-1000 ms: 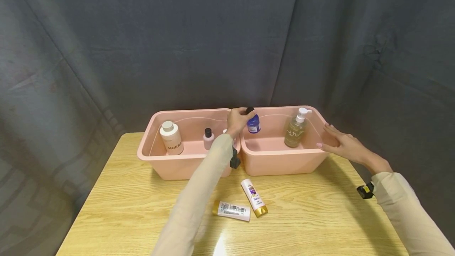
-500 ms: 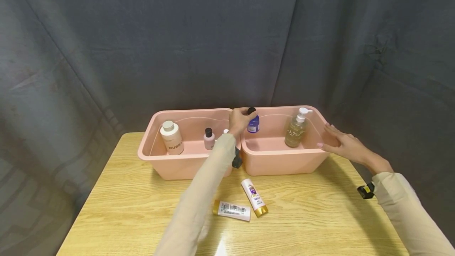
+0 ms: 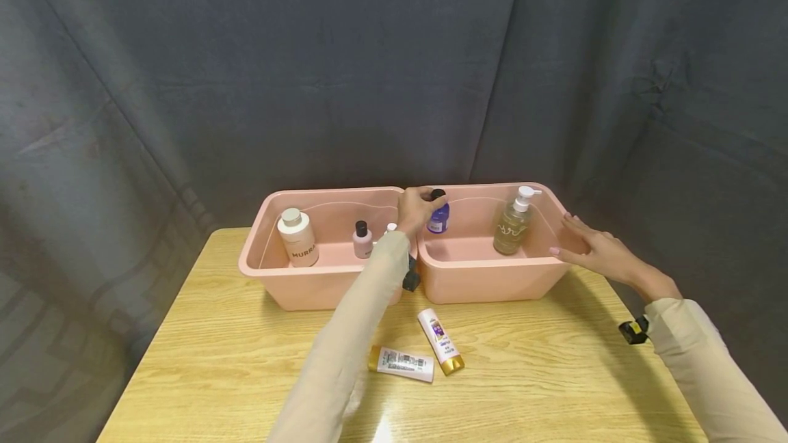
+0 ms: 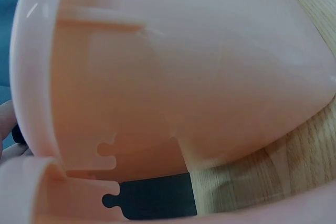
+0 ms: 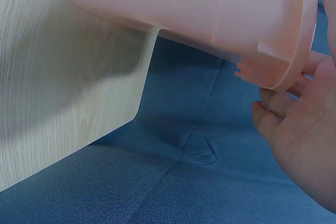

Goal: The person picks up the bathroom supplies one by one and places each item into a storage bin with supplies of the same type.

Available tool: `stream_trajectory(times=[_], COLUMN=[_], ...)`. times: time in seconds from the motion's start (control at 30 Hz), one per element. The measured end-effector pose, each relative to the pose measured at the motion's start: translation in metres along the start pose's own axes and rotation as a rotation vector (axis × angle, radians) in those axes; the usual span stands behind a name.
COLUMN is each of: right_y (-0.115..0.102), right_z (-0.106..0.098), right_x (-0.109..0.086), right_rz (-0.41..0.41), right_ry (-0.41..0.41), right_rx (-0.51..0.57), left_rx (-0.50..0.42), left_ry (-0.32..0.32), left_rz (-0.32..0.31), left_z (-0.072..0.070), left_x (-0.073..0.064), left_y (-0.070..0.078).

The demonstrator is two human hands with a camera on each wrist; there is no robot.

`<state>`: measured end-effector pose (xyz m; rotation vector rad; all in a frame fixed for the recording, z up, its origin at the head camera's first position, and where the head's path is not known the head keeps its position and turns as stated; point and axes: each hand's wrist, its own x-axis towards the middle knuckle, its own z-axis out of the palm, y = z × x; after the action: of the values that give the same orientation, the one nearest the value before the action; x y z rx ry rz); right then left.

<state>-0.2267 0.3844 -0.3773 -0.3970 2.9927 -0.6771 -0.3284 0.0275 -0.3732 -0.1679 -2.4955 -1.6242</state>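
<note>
In the head view, my left hand (image 3: 415, 212) reaches over the adjoining rims and pinches a small blue bottle (image 3: 438, 219) near its black cap. The bottle is upright inside the right pink bin (image 3: 486, 283), at its left end. Only a bit of that hand's fingers (image 4: 6, 124) shows at the edge of the left wrist view, behind a rim. My right hand (image 3: 594, 249) rests against the right bin's outer right end with spread, relaxed fingers. A clear pump bottle (image 3: 510, 230) with a white top stands in the same bin.
The left pink bin (image 3: 332, 292) holds a white bottle (image 3: 299, 241), a small pale bottle with a black cap (image 3: 362, 245) and a white-capped one partly behind my arm. Two gold-capped tubes, one angled (image 3: 440, 340) and one crosswise (image 3: 403, 364), lie on the wooden table (image 3: 529, 368).
My left hand has shifted slightly right, and the blue bottle sits a little lower in the right bin. The right hand has not moved.
</note>
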Motion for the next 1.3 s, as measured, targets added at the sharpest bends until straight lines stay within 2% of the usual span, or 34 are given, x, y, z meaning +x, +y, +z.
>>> stream_trajectory(times=[0.53, 0.73, 1.13, 1.3], right_y=[0.0013, 0.0013, 0.0019, 0.0012], right_z=[0.0001, 0.0000, 0.0007, 0.0006], right_x=[0.0001, 0.0004, 0.0007, 0.0007], right_rz=[0.001, -0.001, -0.003, 0.003], right_ry=[-0.008, -0.006, 0.000, 0.000], right_rx=[0.007, 0.009, 0.004, 0.000], left_rx=[0.018, 0.066, 0.055, 0.087], left_ry=[-0.013, -0.038, -0.055, -0.049], left_rz=[0.031, 0.043, 0.025, 0.034], left_z=[0.0041, 0.0044, 0.0063, 0.0059], left_x=[0.0019, 0.0022, 0.0024, 0.0027], left_y=[-0.0031, -0.0027, -0.0043, -0.0041])
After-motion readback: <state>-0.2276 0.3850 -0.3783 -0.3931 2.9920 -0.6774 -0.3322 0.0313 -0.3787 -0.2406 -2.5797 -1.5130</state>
